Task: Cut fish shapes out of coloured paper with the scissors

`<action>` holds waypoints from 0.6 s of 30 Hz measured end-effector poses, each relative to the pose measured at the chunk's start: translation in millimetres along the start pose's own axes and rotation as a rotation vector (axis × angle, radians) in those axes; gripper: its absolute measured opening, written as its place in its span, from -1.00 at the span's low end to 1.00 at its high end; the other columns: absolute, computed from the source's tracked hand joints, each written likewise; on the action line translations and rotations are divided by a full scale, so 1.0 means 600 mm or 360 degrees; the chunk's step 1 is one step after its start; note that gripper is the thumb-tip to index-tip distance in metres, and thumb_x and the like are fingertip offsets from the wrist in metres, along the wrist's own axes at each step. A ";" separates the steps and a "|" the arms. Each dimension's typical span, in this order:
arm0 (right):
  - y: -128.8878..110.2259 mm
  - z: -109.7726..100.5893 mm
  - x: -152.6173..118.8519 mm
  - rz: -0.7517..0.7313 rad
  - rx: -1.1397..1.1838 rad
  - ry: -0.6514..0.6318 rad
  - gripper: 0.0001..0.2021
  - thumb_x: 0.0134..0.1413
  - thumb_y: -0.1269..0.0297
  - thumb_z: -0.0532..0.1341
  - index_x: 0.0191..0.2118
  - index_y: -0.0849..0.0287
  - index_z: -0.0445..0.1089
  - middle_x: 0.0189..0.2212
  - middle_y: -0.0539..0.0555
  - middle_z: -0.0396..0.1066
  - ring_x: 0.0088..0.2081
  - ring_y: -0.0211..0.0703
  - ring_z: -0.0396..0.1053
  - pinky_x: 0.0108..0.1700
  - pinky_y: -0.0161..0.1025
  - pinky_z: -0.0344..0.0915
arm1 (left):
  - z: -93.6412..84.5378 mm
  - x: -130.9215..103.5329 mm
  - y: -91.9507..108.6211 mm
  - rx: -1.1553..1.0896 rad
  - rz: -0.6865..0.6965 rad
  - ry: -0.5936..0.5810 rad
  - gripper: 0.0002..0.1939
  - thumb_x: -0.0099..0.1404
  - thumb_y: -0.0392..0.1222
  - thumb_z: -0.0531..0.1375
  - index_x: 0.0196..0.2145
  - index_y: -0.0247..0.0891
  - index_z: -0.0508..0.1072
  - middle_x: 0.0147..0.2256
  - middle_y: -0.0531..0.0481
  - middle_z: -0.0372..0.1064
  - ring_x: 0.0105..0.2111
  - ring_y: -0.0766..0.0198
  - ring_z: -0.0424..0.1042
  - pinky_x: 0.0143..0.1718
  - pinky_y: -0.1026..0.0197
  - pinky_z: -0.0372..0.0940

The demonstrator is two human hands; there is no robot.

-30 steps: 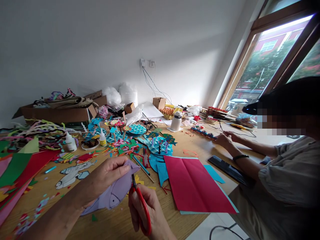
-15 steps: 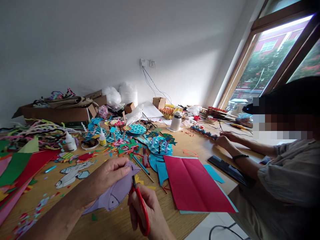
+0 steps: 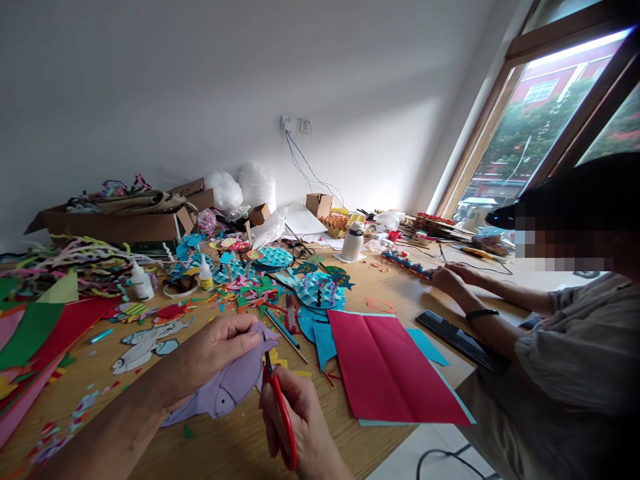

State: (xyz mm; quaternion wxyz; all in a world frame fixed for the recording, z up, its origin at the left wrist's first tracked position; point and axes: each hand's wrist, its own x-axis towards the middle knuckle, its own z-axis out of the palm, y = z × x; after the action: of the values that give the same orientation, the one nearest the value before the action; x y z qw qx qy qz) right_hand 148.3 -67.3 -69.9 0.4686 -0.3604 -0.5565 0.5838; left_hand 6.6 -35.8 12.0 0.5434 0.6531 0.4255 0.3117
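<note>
Head view: your left hand (image 3: 213, 357) angles inward, fingers clamped on the purple fish (image 3: 235, 387); your right hand (image 3: 303, 413) points upward, fingers gripping the scissors (image 3: 288, 427), blades seemingly slightly higher than before.

Hands of the wearer: 2, one left hand (image 3: 225, 347), one right hand (image 3: 297, 410). Purple paper fish (image 3: 227, 392): 1. Red-handled scissors (image 3: 287, 423): 1 pair. Glue bottles (image 3: 141, 285): 2. White fish cut-outs (image 3: 136, 358): at least 3, overlapping. Red sheet (image 3: 393, 367): 1. Wall sockets (image 3: 305, 125): 2. Co-worker (image 3: 575, 340): 1, two hands visible. Pipe cleaners (image 3: 75, 263): tangled, uncountable.
</note>
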 end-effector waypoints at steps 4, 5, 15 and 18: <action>0.001 0.001 0.000 -0.0006 -0.0018 0.0008 -0.55 -0.03 -0.14 0.10 -0.62 0.16 0.07 -0.77 -0.18 -0.03 -0.78 -0.48 -0.06 -0.79 -0.50 -0.08 | -0.001 0.001 -0.004 0.0079 0.0035 0.0071 -0.71 0.19 0.02 0.09 -0.52 -0.24 0.30 -0.57 0.18 0.05 -0.57 0.39 0.00 -0.59 0.35 -0.02; 0.001 0.001 0.000 -0.0003 -0.0014 0.0007 -0.55 -0.02 -0.13 0.09 -0.62 0.16 0.08 -0.77 -0.18 -0.03 -0.78 -0.48 -0.06 -0.79 -0.51 -0.08 | -0.001 0.001 -0.005 0.0099 0.0040 0.0085 -0.71 0.19 0.02 0.09 -0.53 -0.24 0.28 -0.57 0.18 0.04 -0.56 0.39 -0.01 -0.59 0.35 -0.02; -0.004 0.003 0.001 -0.0014 0.0023 0.0011 -0.62 0.02 0.00 0.11 -0.59 0.18 0.11 -0.74 -0.17 0.01 -0.78 -0.49 -0.01 -0.78 -0.52 -0.05 | 0.001 0.002 -0.004 0.0096 0.0014 0.0037 -0.70 0.18 0.01 0.07 -0.57 -0.23 0.19 -0.58 0.18 -0.02 -0.57 0.38 -0.04 -0.58 0.33 -0.04; -0.003 0.003 0.000 -0.0020 0.0005 0.0006 -0.61 0.02 -0.04 0.10 -0.59 0.17 0.10 -0.74 -0.17 -0.01 -0.77 -0.48 -0.03 -0.78 -0.52 -0.06 | 0.001 0.002 -0.004 0.0094 -0.0008 0.0019 -0.70 0.18 0.01 0.08 -0.56 -0.23 0.20 -0.58 0.18 -0.02 -0.57 0.38 -0.04 -0.59 0.34 -0.04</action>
State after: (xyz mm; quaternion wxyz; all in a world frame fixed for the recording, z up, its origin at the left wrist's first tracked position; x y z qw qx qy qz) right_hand 146.9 -67.7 -67.8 0.4738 -0.3572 -0.5571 0.5810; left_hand 7.0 -34.8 9.7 0.5220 0.6659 0.4394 0.3015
